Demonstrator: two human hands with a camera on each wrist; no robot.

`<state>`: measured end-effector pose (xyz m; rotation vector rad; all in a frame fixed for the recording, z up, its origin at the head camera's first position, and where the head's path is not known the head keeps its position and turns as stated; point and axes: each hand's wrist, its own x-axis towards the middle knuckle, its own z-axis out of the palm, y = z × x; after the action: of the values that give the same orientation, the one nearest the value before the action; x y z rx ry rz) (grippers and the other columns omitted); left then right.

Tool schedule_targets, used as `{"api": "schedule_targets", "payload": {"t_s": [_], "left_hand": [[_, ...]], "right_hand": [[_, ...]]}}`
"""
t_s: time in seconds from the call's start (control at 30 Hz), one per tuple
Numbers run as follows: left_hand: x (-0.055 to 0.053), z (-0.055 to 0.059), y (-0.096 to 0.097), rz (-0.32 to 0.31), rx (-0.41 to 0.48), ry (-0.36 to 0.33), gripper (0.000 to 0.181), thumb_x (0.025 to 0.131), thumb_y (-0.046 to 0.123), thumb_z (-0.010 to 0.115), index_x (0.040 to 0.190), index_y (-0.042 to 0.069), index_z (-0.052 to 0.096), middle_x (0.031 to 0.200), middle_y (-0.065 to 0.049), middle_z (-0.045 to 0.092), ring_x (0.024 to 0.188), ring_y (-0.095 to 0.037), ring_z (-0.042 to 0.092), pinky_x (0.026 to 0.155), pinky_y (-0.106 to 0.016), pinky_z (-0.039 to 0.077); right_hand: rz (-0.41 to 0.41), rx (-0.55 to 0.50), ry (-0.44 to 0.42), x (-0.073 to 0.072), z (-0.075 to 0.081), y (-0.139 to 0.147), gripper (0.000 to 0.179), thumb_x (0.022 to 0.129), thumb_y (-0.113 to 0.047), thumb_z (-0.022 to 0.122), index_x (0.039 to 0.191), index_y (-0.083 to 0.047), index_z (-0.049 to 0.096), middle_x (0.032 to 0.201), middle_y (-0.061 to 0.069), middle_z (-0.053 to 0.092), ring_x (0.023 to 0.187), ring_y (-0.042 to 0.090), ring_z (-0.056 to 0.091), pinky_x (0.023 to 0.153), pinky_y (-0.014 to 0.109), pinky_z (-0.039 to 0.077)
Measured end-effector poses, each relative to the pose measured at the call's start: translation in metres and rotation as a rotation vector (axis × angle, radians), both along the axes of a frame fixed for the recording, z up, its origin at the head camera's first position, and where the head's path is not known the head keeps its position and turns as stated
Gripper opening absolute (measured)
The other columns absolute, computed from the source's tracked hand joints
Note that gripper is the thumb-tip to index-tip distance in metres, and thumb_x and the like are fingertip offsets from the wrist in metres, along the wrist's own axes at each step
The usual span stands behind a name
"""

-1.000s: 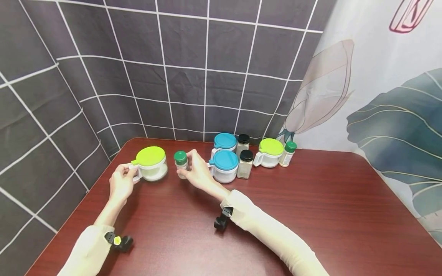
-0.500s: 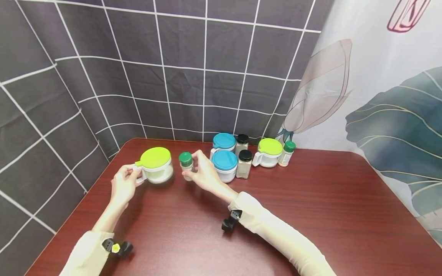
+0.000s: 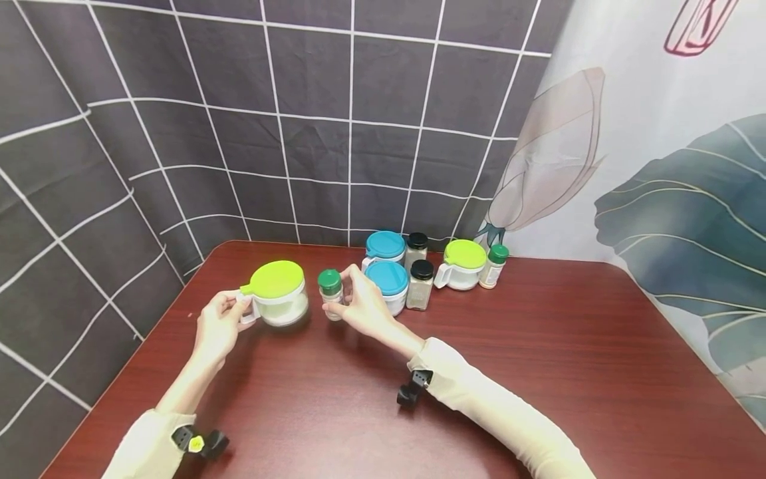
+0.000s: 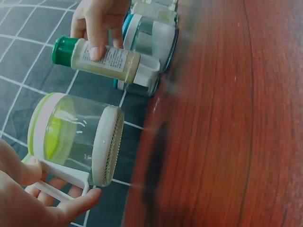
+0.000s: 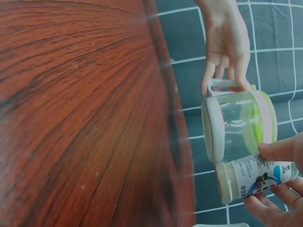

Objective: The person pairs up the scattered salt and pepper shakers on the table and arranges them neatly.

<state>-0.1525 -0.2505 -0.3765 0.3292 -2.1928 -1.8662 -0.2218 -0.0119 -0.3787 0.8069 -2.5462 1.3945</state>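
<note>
In the head view my left hand [image 3: 218,326] grips the white handle of a glass seasoning jar [image 3: 278,293] with a lime-green lid. Its underside shows in the left wrist view, and the jar appears raised off the table. My right hand [image 3: 371,309] pinches a green-capped spice bottle [image 3: 331,294] between thumb and fingers, just right of that jar. A printed label [image 5: 260,175] covers the bottle's side in the right wrist view. Behind the right hand stands a blue-lidded seasoning jar [image 3: 389,279], partly hidden by the fingers.
Along the back stand another blue-lidded jar [image 3: 385,246], two black-capped spice bottles [image 3: 420,286], a second lime-lidded jar [image 3: 463,266] and another green-capped bottle [image 3: 493,266]. The red-brown table [image 3: 538,359] meets a grey checked cloth [image 3: 311,146] at its back and left.
Both hands have moved right and slightly nearer to me, carrying the lime-lidded jar and the green-capped bottle with them. The things along the back have stayed in place.
</note>
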Motion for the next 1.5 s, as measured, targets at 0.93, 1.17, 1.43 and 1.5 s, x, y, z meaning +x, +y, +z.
{"api": "schedule_targets", "payload": {"t_s": [0.93,1.17,1.43,1.5], "left_hand": [[0.021,0.003,0.038,-0.130,0.001,0.005,0.027,0.098,0.004,0.051,0.120,-0.010,0.049,0.099,0.000,0.065,0.081,0.005,0.064,0.078,-0.026,0.057],[0.023,0.001,0.049,-0.153,0.034,0.030,0.022,0.097,0.002,0.051,0.114,-0.011,0.051,0.095,0.003,0.065,0.082,0.003,0.064,0.078,-0.028,0.058],[0.025,-0.002,0.063,-0.162,0.051,0.037,0.022,0.096,0.003,0.053,0.114,-0.012,0.053,0.099,-0.005,0.066,0.082,0.001,0.065,0.079,-0.030,0.058],[0.026,-0.002,0.066,-0.168,0.049,0.037,0.022,0.096,0.002,0.053,0.113,-0.012,0.053,0.100,-0.007,0.066,0.082,0.001,0.065,0.080,-0.031,0.058]], "right_hand": [[0.015,-0.082,-0.054,0.016,0.001,0.046,0.040,0.072,-0.011,0.083,0.100,-0.009,0.054,0.095,0.007,0.064,0.081,0.017,0.068,0.073,0.024,0.058],[0.004,-0.078,-0.057,0.021,-0.001,0.059,0.040,0.072,-0.010,0.083,0.099,-0.009,0.054,0.095,0.009,0.066,0.082,0.019,0.069,0.073,0.025,0.058],[-0.026,-0.070,-0.029,0.024,-0.005,0.074,0.039,0.070,-0.011,0.084,0.096,-0.010,0.055,0.092,0.007,0.067,0.081,0.018,0.068,0.072,0.024,0.058],[-0.034,-0.063,-0.025,0.025,-0.005,0.077,0.038,0.071,-0.011,0.084,0.096,-0.011,0.055,0.090,0.006,0.067,0.078,0.016,0.068,0.070,0.023,0.057]]}}
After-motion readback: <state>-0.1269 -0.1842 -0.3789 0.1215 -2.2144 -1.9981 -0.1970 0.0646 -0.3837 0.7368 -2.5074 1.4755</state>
